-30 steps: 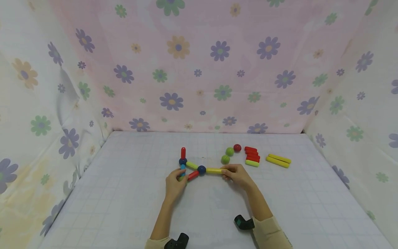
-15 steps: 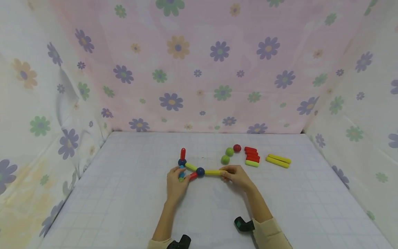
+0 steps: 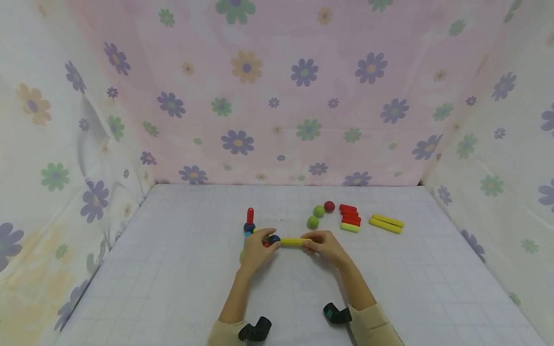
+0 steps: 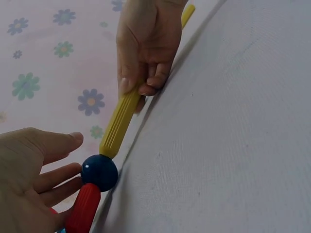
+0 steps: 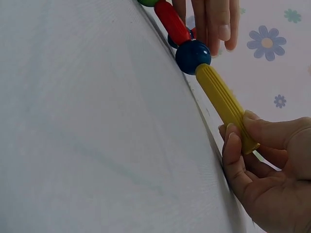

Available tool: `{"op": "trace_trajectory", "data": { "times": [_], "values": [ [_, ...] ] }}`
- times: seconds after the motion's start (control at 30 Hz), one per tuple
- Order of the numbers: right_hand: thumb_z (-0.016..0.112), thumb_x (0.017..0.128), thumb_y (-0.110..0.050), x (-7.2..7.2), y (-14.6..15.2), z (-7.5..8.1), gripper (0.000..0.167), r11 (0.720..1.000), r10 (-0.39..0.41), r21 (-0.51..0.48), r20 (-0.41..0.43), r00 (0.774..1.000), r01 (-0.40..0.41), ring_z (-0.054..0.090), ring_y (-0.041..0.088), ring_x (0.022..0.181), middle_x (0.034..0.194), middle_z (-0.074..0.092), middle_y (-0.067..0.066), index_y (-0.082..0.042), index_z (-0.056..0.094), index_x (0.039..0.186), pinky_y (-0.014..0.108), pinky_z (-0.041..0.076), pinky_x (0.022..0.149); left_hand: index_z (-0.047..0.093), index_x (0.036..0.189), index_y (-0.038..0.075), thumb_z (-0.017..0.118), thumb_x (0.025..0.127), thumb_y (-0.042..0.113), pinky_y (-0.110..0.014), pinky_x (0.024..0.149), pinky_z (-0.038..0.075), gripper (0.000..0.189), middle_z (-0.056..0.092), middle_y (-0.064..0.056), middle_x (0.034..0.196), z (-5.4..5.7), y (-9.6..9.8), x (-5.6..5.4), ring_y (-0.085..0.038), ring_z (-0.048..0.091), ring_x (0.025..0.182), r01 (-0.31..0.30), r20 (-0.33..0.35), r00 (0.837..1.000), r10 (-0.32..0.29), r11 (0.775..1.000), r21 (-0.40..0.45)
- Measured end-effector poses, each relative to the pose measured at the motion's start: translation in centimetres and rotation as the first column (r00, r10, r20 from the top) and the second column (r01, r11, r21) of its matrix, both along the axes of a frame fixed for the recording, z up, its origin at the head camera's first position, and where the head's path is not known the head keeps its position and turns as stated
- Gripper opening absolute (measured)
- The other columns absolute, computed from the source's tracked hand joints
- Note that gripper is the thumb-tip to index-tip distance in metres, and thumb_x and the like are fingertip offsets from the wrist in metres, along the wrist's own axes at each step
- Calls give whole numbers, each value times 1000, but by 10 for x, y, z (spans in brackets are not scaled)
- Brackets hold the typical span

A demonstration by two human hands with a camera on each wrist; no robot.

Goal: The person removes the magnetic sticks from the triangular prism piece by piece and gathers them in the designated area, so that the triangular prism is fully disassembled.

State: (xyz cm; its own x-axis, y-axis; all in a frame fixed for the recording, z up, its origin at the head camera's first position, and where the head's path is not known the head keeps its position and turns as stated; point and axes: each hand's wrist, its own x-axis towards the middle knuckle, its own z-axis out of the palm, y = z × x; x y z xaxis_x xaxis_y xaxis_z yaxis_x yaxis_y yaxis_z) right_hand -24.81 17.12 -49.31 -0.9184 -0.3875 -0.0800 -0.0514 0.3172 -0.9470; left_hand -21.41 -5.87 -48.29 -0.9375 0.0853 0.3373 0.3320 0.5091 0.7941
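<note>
As the right hand [image 3: 325, 246] pinches the yellow stick [image 3: 291, 241] below frame centre, the left hand [image 3: 257, 251] sits spread beside the blue ball [image 3: 274, 240]! White tabletop [image 3: 441, 288] runs wide, lower right

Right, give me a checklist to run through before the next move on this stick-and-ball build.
1. Right hand has the yellow rod: ok, pinched near the end away from the build.
2. Yellow rod meets the dark blue ball: ok, no gap shows in either wrist view.
3. Red rod meets that same ball: ok, also touching.
4. Left hand pinching the ball: not ok, its thumb stands apart from it.
5. Joints firm enough to lift: cannot tell.
6. Loose yellow rods available: ok, two lie on the table.
</note>
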Motion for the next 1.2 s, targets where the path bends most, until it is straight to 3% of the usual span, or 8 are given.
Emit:
{"op": "trace_trajectory", "data": {
  "times": [0.3,0.43,0.6,0.87,1.2],
  "values": [
    [60,92,-15,-2,-1,-2,32,1000,24,-8,-9,1000,-24,60,19,75,88,65,16,9,61,114,24,53,72,65,112,0,68,82,2,-43,97,45,30,66,-14,113,3,7,-6,-29,58,112,17,122,992,-9,998,-63],
    [62,91,-20,-1,-1,-1,34,999,29,-16,-28,999,-30,59,17,74,86,65,12,7,63,112,22,52,72,66,111,0,66,83,-1,-43,97,44,29,66,-13,112,4,6,-9,-29,57,113,32,146,989,-20,996,-81],
    [65,89,-26,0,0,-1,35,999,31,-17,-43,999,-32,59,14,73,84,65,4,2,65,110,20,51,71,67,109,0,67,82,-1,-43,97,45,26,67,-14,111,4,5,-10,-30,58,112,37,148,989,-22,995,-94],
    [63,91,-18,-2,0,-1,32,999,8,39,23,1000,-9,58,18,78,90,66,9,3,63,114,22,50,76,69,103,-1,68,82,0,-44,93,47,21,68,-14,105,2,4,-9,-30,60,105,52,120,992,-36,991,-127],
    [62,91,-18,-1,3,4,35,999,47,3,38,998,-47,58,17,77,93,65,12,7,61,115,20,48,70,69,104,-2,69,82,2,-44,93,47,22,69,-14,104,2,1,-9,-30,61,104,66,144,988,-52,993,-94]
  ]
}}
